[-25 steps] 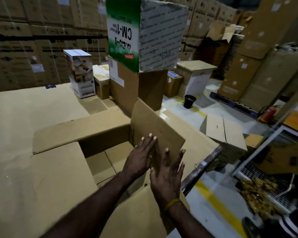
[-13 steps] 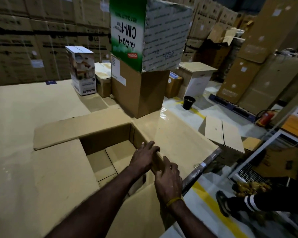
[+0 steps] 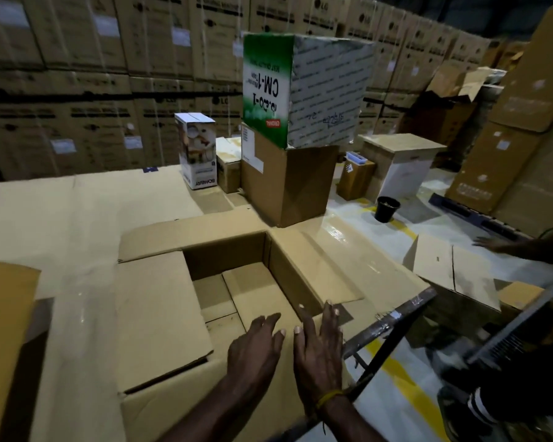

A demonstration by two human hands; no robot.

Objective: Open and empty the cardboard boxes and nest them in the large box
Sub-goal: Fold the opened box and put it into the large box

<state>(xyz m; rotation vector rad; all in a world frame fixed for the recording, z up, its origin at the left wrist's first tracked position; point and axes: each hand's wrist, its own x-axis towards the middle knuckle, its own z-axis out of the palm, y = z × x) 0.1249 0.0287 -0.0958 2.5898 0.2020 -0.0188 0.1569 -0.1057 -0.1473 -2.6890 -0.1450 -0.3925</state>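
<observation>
The large open cardboard box (image 3: 224, 256) lies in front of me with its flaps spread flat; its inside holds only folded bottom flaps. My left hand (image 3: 256, 352) and my right hand (image 3: 320, 349) hover flat, fingers spread, over the near flap at the box's front right corner, holding nothing. Behind the large box stands a brown box (image 3: 288, 180) with a green and white printed box (image 3: 304, 90) on top. A white printed carton (image 3: 198, 151) and a small brown box (image 3: 229, 164) stand to their left.
Walls of stacked cartons (image 3: 109, 74) fill the back. Another person's hand (image 3: 489, 244) reaches over a closed box (image 3: 454, 269) on the floor at right; their shoe shows at lower right. A metal bar (image 3: 390, 323) runs along the table's edge. A black bucket (image 3: 387, 208) sits on the floor.
The right flap, which my hands held upright, now lies folded flat outward. My hands have drawn back toward me. Another person's hand has come into view at right.
</observation>
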